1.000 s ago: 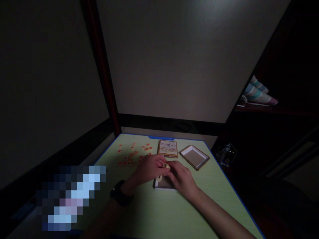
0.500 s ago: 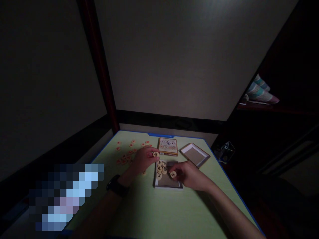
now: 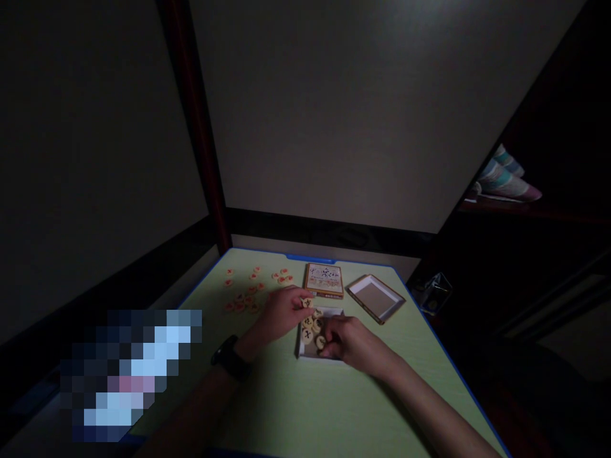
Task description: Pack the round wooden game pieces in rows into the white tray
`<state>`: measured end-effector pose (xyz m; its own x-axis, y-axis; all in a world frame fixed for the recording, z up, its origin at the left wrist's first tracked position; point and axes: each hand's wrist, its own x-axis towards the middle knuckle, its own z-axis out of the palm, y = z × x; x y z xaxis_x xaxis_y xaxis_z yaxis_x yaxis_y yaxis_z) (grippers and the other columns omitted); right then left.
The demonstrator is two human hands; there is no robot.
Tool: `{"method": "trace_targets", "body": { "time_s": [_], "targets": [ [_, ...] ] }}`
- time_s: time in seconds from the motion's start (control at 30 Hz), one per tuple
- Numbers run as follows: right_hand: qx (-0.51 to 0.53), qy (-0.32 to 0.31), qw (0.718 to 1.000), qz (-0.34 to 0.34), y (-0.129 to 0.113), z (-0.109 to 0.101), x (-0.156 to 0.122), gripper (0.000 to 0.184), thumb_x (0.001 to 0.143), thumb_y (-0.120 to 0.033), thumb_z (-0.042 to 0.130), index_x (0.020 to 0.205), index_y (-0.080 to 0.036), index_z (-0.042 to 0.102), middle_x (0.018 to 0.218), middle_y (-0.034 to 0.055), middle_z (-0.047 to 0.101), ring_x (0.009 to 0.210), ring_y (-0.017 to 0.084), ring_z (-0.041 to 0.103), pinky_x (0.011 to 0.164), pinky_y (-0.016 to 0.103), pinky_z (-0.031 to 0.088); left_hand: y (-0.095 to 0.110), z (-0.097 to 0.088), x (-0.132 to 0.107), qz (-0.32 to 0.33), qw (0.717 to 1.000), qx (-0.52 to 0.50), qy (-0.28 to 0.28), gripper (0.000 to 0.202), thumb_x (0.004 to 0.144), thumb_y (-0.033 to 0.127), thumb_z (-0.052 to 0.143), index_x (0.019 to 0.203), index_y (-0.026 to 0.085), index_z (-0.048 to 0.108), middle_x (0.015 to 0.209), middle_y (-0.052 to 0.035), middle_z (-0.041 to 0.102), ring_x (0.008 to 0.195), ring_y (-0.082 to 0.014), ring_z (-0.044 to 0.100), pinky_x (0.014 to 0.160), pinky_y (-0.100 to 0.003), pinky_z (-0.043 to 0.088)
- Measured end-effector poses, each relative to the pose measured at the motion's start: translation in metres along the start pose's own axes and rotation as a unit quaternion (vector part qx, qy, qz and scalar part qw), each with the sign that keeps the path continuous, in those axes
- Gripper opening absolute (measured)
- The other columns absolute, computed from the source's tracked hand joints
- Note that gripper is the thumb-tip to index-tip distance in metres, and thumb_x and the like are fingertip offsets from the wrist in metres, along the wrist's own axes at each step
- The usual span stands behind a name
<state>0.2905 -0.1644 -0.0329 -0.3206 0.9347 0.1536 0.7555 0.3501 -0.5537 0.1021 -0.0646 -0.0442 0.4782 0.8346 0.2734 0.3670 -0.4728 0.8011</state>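
Note:
A shallow white-walled box holds several round Chinese chess pieces with dark characters, mostly along its left side. Above the box's far left corner, my left hand pinches one black-marked chess piece between thumb and fingers. My right hand reaches into the box from the right, its fingers closed at another chess piece low over the box floor. Whether that piece rests on the floor is hard to tell. Part of the box's right side is hidden by this hand.
Red-marked chess pieces lie scattered on the left of the green table. Behind the box stands a printed game box, with an upturned lid or tray to its right. A wall panel rises at the back.
My right hand has moved left and down with its chess piece, further into the box. My left hand still holds its piece, now slightly lower and nearer the box. The view has shifted slightly.

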Motion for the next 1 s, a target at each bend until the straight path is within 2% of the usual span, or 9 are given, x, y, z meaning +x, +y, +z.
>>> {"method": "trace_targets", "body": {
  "time_s": [0.37,0.53,0.63,0.8,0.93,1.0],
  "targets": [
    [-0.039,-0.007,0.999,-0.001,-0.008,0.009,0.001,0.019,0.077,-0.014,0.076,0.074,-0.019,0.058,0.078,0.0007,0.065,0.071,0.015,0.06,0.064,0.023,0.039,-0.002,0.007,-0.001,0.011,1.0,-0.015,-0.019,0.024,0.071,0.018,0.071,0.095,0.017,0.074,0.086,-0.0032,0.07,0.071,-0.0137,0.062,0.064,-0.024,0.051],
    [-0.032,-0.011,0.999,-0.016,-0.012,0.003,-0.001,0.022,0.074,-0.002,0.067,0.085,-0.019,0.061,0.081,0.0002,0.065,0.073,0.015,0.058,0.065,0.022,0.039,-0.002,0.005,-0.001,0.007,1.0,-0.006,-0.011,0.024,0.072,0.018,0.072,0.095,0.016,0.074,0.085,-0.0035,0.07,0.073,-0.0147,0.063,0.067,-0.025,0.051],
    [-0.037,-0.022,0.998,-0.036,-0.012,0.001,-0.001,0.025,0.074,0.0,0.063,0.092,-0.019,0.065,0.085,0.0019,0.067,0.076,0.016,0.06,0.068,0.023,0.041,0.0,0.004,-0.001,0.011,1.0,0.001,-0.011,0.024,0.071,0.018,0.072,0.095,0.016,0.074,0.085,-0.0037,0.07,0.074,-0.0148,0.063,0.068,-0.025,0.051],
    [-0.051,-0.035,0.997,-0.048,-0.012,0.002,0.0,0.016,0.08,-0.005,0.063,0.088,-0.018,0.068,0.09,0.0046,0.07,0.083,0.017,0.064,0.074,0.024,0.045,0.001,0.004,-0.002,0.009,1.0,0.003,-0.01,0.024,0.071,0.017,0.073,0.095,0.015,0.073,0.087,-0.0042,0.069,0.073,-0.0143,0.062,0.068,-0.025,0.051],
    [-0.069,-0.034,0.997,-0.017,-0.013,0.004,0.0,0.005,0.083,-0.015,0.069,0.087,-0.018,0.068,0.094,0.0059,0.072,0.085,0.018,0.066,0.075,0.024,0.046,0.005,0.002,-0.002,0.007,1.0,0.002,-0.016,0.024,0.072,0.017,0.071,0.096,0.015,0.073,0.087,-0.0046,0.069,0.074,-0.0146,0.063,0.068,-0.025,0.051],
    [-0.082,-0.033,0.996,0.0,-0.013,0.004,0.0,0.008,0.083,-0.021,0.071,0.09,-0.017,0.068,0.096,0.007,0.072,0.087,0.019,0.067,0.076,0.025,0.047,0.007,0.002,-0.002,0.006,1.0,0.0,-0.016,0.024,0.073,0.017,0.071,0.096,0.014,0.073,0.086,-0.0045,0.069,0.075,-0.0148,0.063,0.068,-0.025,0.051]
  ]
}}
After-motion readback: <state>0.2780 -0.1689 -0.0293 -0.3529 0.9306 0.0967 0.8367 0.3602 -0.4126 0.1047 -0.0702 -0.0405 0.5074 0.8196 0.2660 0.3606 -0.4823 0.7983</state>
